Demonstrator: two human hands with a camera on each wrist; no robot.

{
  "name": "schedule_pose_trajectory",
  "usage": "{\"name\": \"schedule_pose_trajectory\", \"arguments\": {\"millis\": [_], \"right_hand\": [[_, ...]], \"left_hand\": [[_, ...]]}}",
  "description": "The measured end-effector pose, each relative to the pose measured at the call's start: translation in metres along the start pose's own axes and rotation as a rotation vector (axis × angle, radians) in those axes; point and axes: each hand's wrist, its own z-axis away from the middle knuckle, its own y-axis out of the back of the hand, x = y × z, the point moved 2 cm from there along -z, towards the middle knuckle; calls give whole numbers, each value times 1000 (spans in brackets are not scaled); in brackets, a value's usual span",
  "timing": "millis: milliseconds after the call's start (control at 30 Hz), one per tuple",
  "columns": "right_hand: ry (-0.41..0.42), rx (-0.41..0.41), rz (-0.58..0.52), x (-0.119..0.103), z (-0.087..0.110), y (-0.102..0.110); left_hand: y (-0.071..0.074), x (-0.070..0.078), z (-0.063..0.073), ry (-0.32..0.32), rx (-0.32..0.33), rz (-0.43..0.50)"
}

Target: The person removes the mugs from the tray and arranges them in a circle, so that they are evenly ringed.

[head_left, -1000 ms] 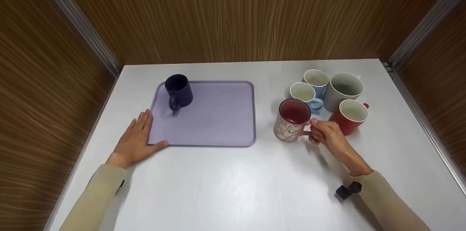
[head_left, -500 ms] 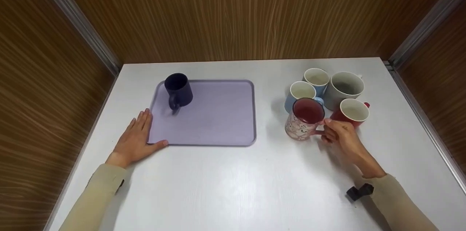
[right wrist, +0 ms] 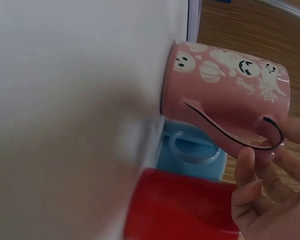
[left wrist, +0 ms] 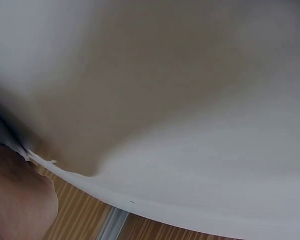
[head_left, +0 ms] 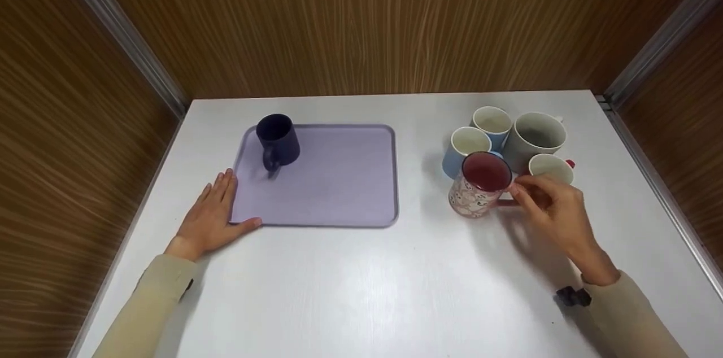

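A pink mug [head_left: 473, 195] with a dark red inside and pale ghost and pumpkin figures stands upright at the front of a group of mugs. At its handle, the thumb and bent fingers of my right hand [head_left: 556, 217] pinch the upper part; the right wrist view shows the handle [right wrist: 235, 137] near the fingertips. My left hand [head_left: 206, 219] lies flat, fingers spread, against the left front corner of a lilac tray [head_left: 333, 188]. On the tray's back left stands a dark navy mug [head_left: 281, 143]. Only part of the left hand [left wrist: 22, 202] shows in the left wrist view.
Beside the pink mug are two light blue mugs [head_left: 454, 157], a large grey mug [head_left: 522, 152] and a red mug [right wrist: 182, 205], close together. Wood-grain panels [head_left: 361, 25] wall the white table [head_left: 339, 290] at the back and sides.
My right hand has carried the pink mug rightward, closer to the red mug, and its wrist has turned with the fingers shifting on the handle. The left hand and tray stay put.
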Motion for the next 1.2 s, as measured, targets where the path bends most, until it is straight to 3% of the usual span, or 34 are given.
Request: {"name": "schedule_pose_trajectory", "arguments": {"millis": [100, 200, 400, 1200], "right_hand": [[160, 16, 132, -9, -4, 5], [228, -8, 203, -17, -9, 6], [199, -66, 210, -18, -18, 7], [209, -66, 138, -1, -42, 0]], "left_hand": [[1, 1, -1, 7, -12, 2], [2, 0, -2, 10, -16, 2], [2, 0, -1, -1, 0, 4], [-2, 1, 0, 1, 7, 3]]}}
